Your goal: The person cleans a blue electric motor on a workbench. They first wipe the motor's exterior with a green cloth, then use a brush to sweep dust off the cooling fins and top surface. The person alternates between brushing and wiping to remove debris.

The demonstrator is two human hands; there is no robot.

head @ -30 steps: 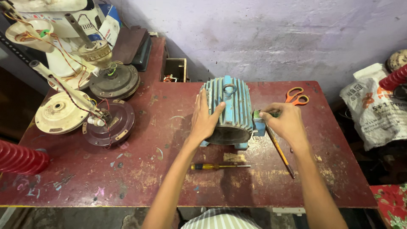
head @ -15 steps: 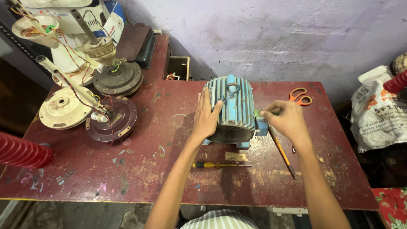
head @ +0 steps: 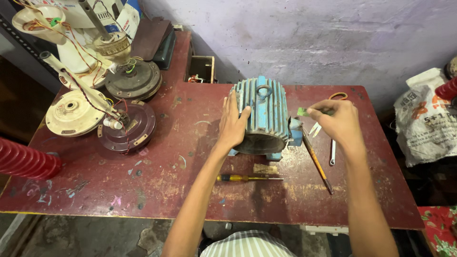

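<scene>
**Blue motor steadied on a worn red bench**

The ribbed blue motor housing [head: 263, 116] sits on a scratched, paint-flecked dark red table [head: 143, 185], near the far edge and pushed towards a stained pale wall [head: 309, 38]. The left hand [head: 233, 124] lies flat and open against the motor's left flank. The right hand [head: 339, 121], just right of the motor, pinches a small green piece [head: 303, 112] between fingertips (what the piece is cannot be made out).

Right of the motor lie orange-handled scissors [head: 328, 112], largely covered by that hand, a slim metal tool [head: 332, 153] and a long brown-handled tool [head: 317, 162] running towards the near edge. In front of the motor rest a yellow-handled screwdriver [head: 247, 178] and a small wooden block [head: 265, 169]. Bare tabletop spreads from the motor's left side to the near edge.

Far left of the motor, fan parts [head: 102, 102] with loose wires crowd the corner. A red ribbed cylinder [head: 26, 161] is cut off at the left edge; a printed white sack [head: 423, 119] stands beyond the table's right side.
</scene>
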